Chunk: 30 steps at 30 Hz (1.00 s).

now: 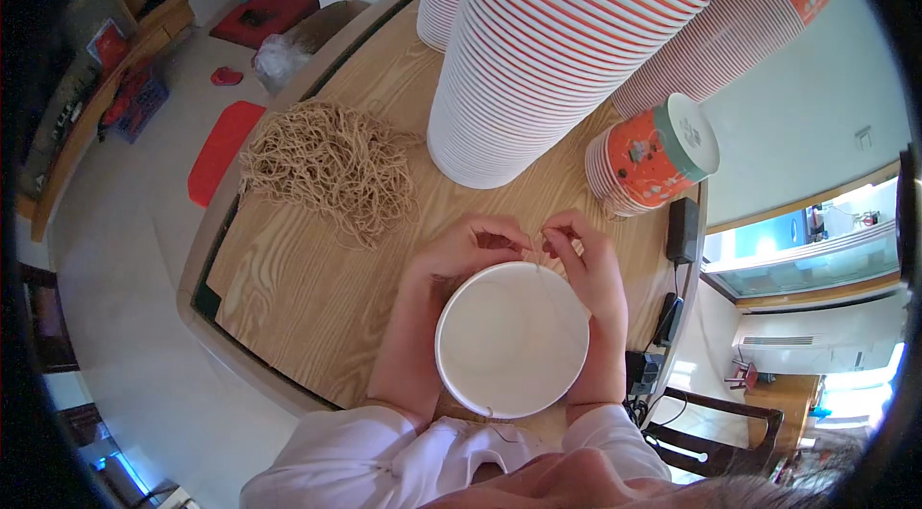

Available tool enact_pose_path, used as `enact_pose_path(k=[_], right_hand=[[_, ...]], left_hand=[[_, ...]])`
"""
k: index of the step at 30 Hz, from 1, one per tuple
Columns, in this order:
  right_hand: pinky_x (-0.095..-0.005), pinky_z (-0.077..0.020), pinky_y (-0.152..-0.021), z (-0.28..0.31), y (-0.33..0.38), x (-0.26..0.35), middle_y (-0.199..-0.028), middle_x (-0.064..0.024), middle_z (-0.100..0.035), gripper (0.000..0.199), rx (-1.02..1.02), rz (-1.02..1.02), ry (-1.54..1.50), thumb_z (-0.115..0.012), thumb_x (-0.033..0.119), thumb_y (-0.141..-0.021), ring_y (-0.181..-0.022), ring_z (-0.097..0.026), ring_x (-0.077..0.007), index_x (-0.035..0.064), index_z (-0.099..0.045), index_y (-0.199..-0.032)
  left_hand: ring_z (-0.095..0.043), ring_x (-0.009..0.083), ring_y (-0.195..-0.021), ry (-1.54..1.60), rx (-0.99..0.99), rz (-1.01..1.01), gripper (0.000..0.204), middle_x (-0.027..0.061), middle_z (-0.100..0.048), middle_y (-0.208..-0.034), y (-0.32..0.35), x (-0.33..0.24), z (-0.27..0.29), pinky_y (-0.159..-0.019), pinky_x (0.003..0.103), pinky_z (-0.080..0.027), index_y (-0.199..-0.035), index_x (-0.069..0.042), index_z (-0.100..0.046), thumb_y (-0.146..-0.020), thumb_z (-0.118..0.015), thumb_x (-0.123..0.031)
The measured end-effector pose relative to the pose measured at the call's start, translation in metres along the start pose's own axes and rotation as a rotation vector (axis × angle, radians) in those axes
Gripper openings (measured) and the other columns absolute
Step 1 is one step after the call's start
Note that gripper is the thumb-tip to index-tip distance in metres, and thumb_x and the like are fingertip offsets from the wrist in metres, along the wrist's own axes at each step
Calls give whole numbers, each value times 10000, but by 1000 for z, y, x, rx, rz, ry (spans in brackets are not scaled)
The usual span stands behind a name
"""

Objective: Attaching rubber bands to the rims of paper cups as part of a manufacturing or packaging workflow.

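A white paper tub [567,355] stands close to my body between my forearms, its round mouth facing up and nothing seen inside. Just beyond its far rim, my left hand [475,245] is closed in a pinch on a thin strand of twine [535,248]. Facing it, my right hand [591,264] pinches the same strand, fingertips a short way from the left ones. A bit of twine also shows at the tub's near rim. To the left lies a loose tangled heap of brown twine [331,168].
Tall nested stacks of paper tubs [538,67] rise at the back of the wooden table [288,302]. A shorter orange and green stack [648,158] lies tilted at the right. Black power adapters [682,230] with cords line the right edge. A red stool [223,152] stands beyond the left edge.
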State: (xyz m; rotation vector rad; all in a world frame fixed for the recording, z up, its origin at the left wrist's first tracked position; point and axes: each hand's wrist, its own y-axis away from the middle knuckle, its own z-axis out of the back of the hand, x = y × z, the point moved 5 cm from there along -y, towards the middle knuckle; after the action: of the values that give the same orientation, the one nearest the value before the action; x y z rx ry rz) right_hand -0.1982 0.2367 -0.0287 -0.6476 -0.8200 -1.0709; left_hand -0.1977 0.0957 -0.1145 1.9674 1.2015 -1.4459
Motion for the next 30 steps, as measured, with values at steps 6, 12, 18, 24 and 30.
enact_pose_path(k=[6,12,18,24,30], right_hand=[[-254,-461,-651,-3,-1,-8,-791,-57,-587,46,-4,9,15,-561,-17,-885,-711,-566,-121,-23,-582,-925],[-259,-463,-656,-5,1,2,-798,-59,-588,51,74,51,52,-558,-25,-881,-726,-568,-126,-19,-584,-925],[-259,-465,-670,-2,5,7,-791,-69,-594,61,15,51,-35,-570,-20,-871,-731,-572,-138,-18,-583,-930],[-270,-486,-669,-11,7,15,-786,-92,-631,76,133,81,77,-590,-10,-853,-735,-616,-159,-8,-587,-929],[-286,-498,-647,-23,11,19,-790,-93,-638,63,213,129,68,-586,-1,-855,-727,-638,-183,6,-590,-918]], left_hand=[[-601,94,-846,-187,34,30,223,19,-633,-853,-2,-6,-3,-757,249,-481,-1058,-46,-687,-835,-671,-48],[-618,114,-904,-150,92,39,234,42,-676,-968,-2,-4,-8,-814,260,-491,-1074,-61,-685,-841,-665,-57],[-644,147,-859,-309,57,-4,214,84,-692,-937,6,-44,-21,-774,280,-506,-1048,-50,-688,-839,-654,-79],[-635,328,-707,-854,-108,59,176,176,-651,-775,38,-98,-53,-644,416,-497,-945,-89,-700,-842,-584,-173],[-634,323,-679,-1272,-144,190,121,148,-623,-671,60,-120,-67,-604,470,-474,-869,-77,-631,-844,-563,-173]])
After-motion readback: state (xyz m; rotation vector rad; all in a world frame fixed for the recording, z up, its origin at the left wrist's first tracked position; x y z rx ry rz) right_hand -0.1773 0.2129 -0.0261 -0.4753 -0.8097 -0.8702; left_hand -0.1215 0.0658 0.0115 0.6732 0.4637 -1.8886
